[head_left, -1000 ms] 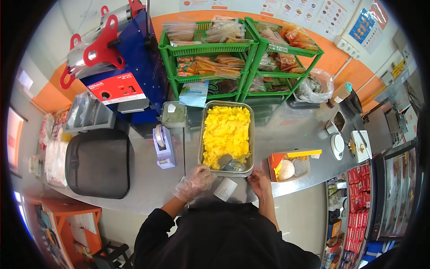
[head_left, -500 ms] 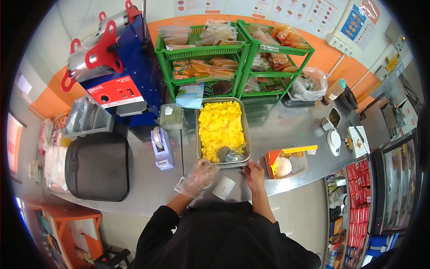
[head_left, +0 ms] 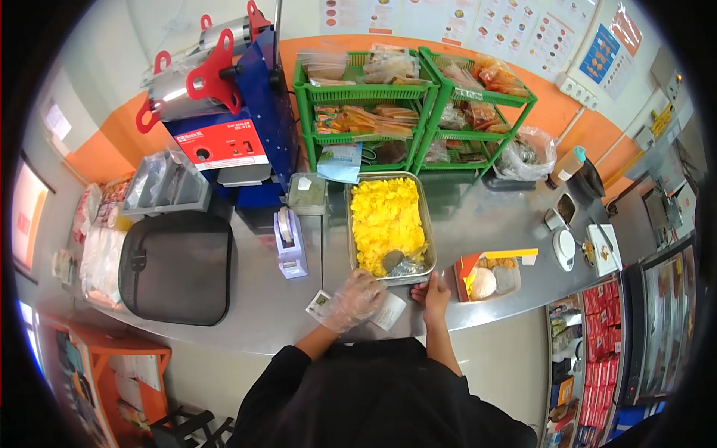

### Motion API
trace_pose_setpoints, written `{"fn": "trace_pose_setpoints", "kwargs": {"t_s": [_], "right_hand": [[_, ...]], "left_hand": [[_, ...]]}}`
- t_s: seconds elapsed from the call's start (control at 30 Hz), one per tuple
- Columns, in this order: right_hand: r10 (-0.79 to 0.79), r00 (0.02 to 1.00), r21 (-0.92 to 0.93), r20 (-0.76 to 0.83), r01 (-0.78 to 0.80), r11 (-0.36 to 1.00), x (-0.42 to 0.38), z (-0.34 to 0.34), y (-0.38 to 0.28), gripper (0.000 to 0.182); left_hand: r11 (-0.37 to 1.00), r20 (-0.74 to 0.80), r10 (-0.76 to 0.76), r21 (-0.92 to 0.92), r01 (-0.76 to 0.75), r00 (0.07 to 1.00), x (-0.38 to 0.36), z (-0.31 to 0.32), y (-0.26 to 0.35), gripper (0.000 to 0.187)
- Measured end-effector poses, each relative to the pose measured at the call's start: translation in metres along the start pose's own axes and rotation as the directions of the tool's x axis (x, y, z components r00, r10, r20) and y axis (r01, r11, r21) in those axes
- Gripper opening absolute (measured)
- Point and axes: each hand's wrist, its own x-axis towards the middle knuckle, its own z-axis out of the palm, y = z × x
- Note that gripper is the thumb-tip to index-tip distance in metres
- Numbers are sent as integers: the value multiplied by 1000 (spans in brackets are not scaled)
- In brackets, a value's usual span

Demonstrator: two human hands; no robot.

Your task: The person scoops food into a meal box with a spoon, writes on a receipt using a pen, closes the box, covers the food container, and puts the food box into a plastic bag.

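Observation:
A metal tray [head_left: 428, 224] filled with yellow scrambled-egg-like food [head_left: 386, 216] stands on the steel counter. A clear plastic bag with something grey [head_left: 407, 266] lies in its near right corner. My left hand [head_left: 356, 301], in a clear plastic glove, is by the tray's near left corner, over two slips of paper; its fingers are bent, and what they hold, if anything, is hidden. My bare right hand [head_left: 432, 295] is at the near right corner, its fingers curled beside the rim. An open box [head_left: 469, 278] with rice [head_left: 483, 283] and fried pieces is to the right.
A lilac tape dispenser [head_left: 290, 246], a black lidded case [head_left: 177, 267] and a blue and red sealing machine [head_left: 224, 145] stand left. Green racks [head_left: 366, 93] of packets are behind the tray. A white scale [head_left: 564, 249] is at right.
The view has shifted, so most things sit further right and slightly lower. My left hand has moved right over the white paper slip, uncovering more of the other slip. My right hand stays by the tray corner.

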Motion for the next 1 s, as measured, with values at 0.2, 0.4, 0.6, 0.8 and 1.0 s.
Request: {"fn": "trace_pose_setpoints", "kwargs": {"t_s": [0.2, 0.4, 0.6, 0.8, 1.0], "right_hand": [[-26, 987, -41, 156, 33, 999, -32, -32, 11, 43], [-175, 984, -317, 38, 178, 932, -121, -55, 2, 17], [-368, 522, -201, 770, 744, 637, -187, -7, -51, 27], [-581, 323, 10, 747, 868, 496, -145, -9, -61, 63], [-468, 108, 199, 877, 806, 558, -85, -81, -127, 72]], "left_hand": [[831, -19, -440, -386, 400, 898, -7, -40, 6, 11], [-170, 239, -772, -970, 172, 588, -15, -63, 33, 43], [-198, -72, -835, -886, -420, 546, 51, -43, 71, 67], [589, -641, -654, -765, -261, 403, 100, -11, 112, 67], [878, -637, -345, -479, -3, 689, 118, 69, 169, 63]]}}
